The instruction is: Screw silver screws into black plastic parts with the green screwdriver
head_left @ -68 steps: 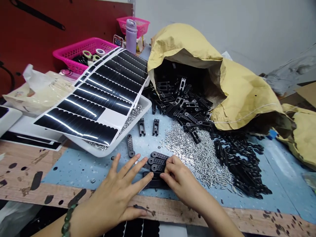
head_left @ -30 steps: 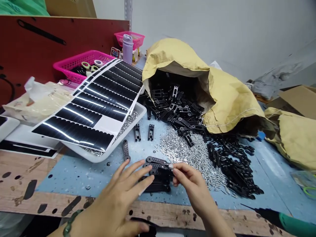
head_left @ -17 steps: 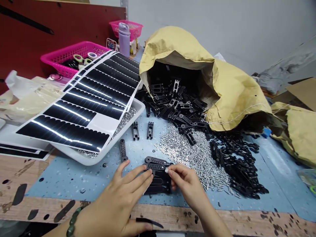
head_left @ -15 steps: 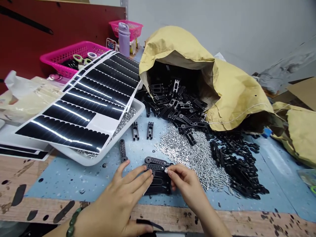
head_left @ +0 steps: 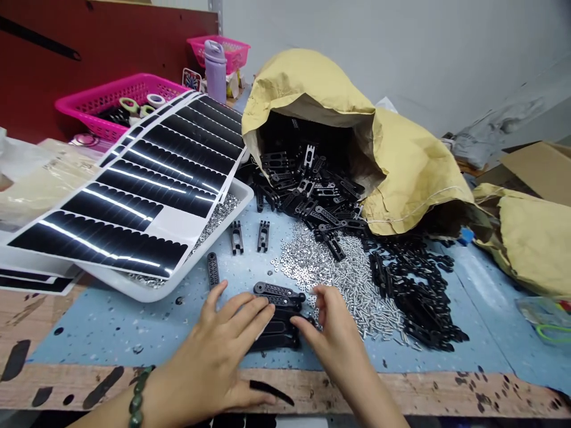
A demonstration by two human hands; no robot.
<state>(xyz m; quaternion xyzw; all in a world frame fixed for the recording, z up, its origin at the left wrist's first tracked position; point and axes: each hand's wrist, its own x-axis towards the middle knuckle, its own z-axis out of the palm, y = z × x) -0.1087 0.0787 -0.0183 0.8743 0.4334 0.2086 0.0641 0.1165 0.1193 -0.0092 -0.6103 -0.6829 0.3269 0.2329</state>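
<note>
My left hand (head_left: 223,351), a green bead bracelet at its wrist, lies with its fingers stretched out, the tips on a row of black plastic parts (head_left: 279,327) lying side by side. By its thumb is a thin curved black strip (head_left: 274,392). At the right ends of the row is my right hand (head_left: 328,327), thumb and fingers apart. Its thumb touches or nearly touches the parts; nothing shows in it. Another black arm piece (head_left: 213,270) lies beyond my left fingertips, and two black slotted clips (head_left: 263,236) stand farther back.
Behind my right hand spreads a pile of silver screws and nuts (head_left: 352,291), with black parts (head_left: 428,309) to its right. A yellow paper sack (head_left: 307,77) spills more black pieces. At left, black sticker sheets (head_left: 129,184) cover a white tray (head_left: 167,288). A pink basket (head_left: 80,113) stands behind.
My right hand has opened from a pinch on a small pale thing at the parts' ends. My left hand stays on the row. The whole view has shifted slightly.
</note>
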